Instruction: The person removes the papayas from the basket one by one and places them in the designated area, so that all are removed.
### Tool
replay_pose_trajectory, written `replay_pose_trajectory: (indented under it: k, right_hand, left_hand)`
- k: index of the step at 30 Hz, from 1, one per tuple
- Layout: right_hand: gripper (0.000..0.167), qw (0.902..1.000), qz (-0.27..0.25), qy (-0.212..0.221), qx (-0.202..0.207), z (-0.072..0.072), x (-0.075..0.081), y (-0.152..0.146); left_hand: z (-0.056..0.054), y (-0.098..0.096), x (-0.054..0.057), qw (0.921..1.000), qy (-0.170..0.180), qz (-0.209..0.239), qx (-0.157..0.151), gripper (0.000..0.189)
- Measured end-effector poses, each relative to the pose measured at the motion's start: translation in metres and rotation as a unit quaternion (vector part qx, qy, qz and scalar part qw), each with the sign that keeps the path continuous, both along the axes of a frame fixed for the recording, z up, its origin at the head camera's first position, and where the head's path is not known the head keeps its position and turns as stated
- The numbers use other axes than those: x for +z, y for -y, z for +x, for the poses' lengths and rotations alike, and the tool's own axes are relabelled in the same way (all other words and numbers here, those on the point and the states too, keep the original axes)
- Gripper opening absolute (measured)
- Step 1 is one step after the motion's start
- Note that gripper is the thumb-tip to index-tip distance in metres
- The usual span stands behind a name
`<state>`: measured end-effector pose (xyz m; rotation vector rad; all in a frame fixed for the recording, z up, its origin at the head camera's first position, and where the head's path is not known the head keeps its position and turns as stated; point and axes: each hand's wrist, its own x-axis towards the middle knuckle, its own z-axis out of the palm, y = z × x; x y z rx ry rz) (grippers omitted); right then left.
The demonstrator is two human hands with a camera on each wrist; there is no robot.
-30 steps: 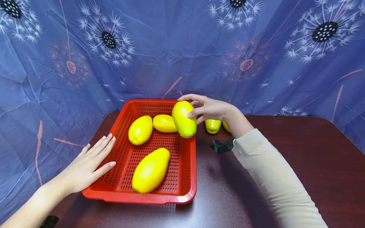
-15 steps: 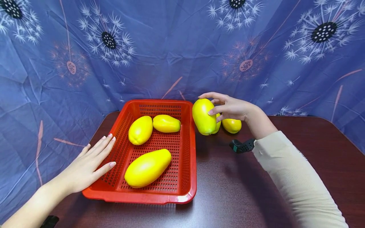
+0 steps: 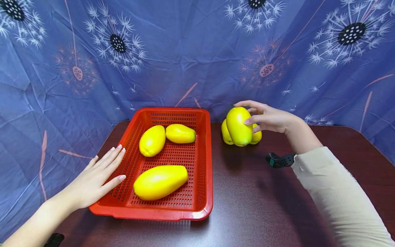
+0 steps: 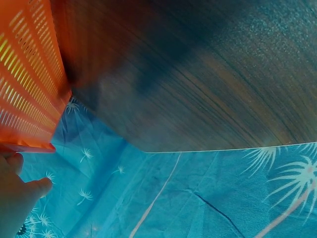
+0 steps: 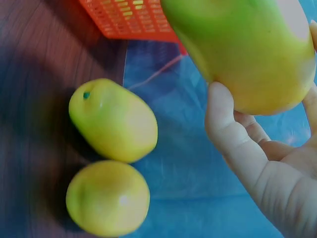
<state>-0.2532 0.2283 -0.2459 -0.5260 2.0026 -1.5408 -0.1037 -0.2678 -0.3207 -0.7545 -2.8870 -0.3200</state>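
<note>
In the head view my right hand (image 3: 270, 118) grips a yellow papaya (image 3: 239, 127), thumb on its near side and fingers over its top. It is raised in front of two other papayas that it partly hides. The right wrist view shows those papayas, one with a green stem end (image 5: 114, 120) and a rounder one (image 5: 108, 198), on the table, apart from the held one. My left hand (image 3: 92, 180) lies with straight fingers on the left rim of a red plastic basket (image 3: 163, 215). Inside the basket are a large long papaya (image 3: 160, 182) and two smaller papayas (image 3: 152, 140).
The basket stands on a dark wooden table (image 3: 247, 206), left of the loose papayas. A blue curtain with dandelion prints (image 3: 191, 51) hangs behind the table's back edge. A black wrist strap (image 3: 280, 160) shows by the right sleeve.
My right hand has carried the papaya rightward, from over the basket's right rim to above the table. The long papaya in the basket has rolled round to lie more crosswise. My left hand stays put.
</note>
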Motion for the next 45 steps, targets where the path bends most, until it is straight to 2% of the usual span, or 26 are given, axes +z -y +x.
replay_pose_trajectory:
  k: [11, 21, 34, 45]
  right_hand:
    - [0.055, 0.9999, 0.0, -0.003, -0.012, 0.008, -0.006, -0.037]
    - [0.052, 0.9984, 0.022, -0.008, -0.052, 0.013, -0.018, -0.077]
    - [0.053, 0.9927, 0.06, 0.019, -0.103, 0.021, -0.052, -0.109]
    - [0.052, 0.9905, 0.078, 0.02, -0.111, 0.02, -0.077, -0.117]
  left_hand:
    - [0.001, 0.0, 0.0, 1.0, 0.005, 0.003, -0.001, 0.068]
    - [-0.005, -0.003, 0.006, 0.9998, 0.017, -0.001, -0.003, 0.069]
    - [0.0, 0.0, 0.003, 0.9999, 0.012, 0.003, 0.002, 0.068]
    - [0.0, -0.001, 0.003, 0.9999, 0.013, 0.002, 0.005, 0.068]
